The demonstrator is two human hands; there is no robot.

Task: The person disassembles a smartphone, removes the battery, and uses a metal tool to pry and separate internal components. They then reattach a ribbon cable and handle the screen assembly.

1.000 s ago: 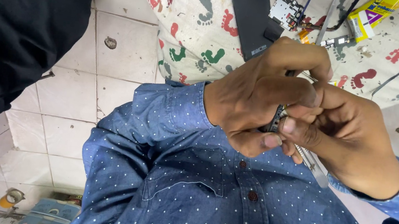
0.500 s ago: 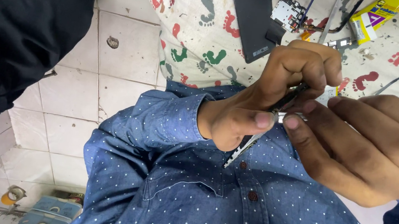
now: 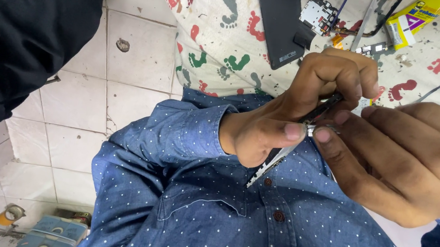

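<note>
My left hand (image 3: 297,112) comes out of a blue dotted sleeve and grips a thin flat phone part (image 3: 273,164), seen edge-on and slanting from my fingers down toward my shirt. My right hand (image 3: 407,159) is close to the camera on the right. Its thumb and forefinger pinch a small silvery piece (image 3: 311,130) at the edge of that flat part, right against my left thumb tip. What lies between the fingers is mostly hidden.
Beyond the hands lies a white cloth with coloured footprints (image 3: 223,37). On it rest a black phone panel (image 3: 277,20), a small circuit board (image 3: 318,14), a yellow battery pack (image 3: 419,16) and a thin metal tool (image 3: 365,21). White floor tiles (image 3: 124,97) and a dark shape (image 3: 17,26) fill the left.
My hands have come apart from a tight clasp. The right hand has shifted right and nearer the camera, and the flat part now shows edge-on below my left hand.
</note>
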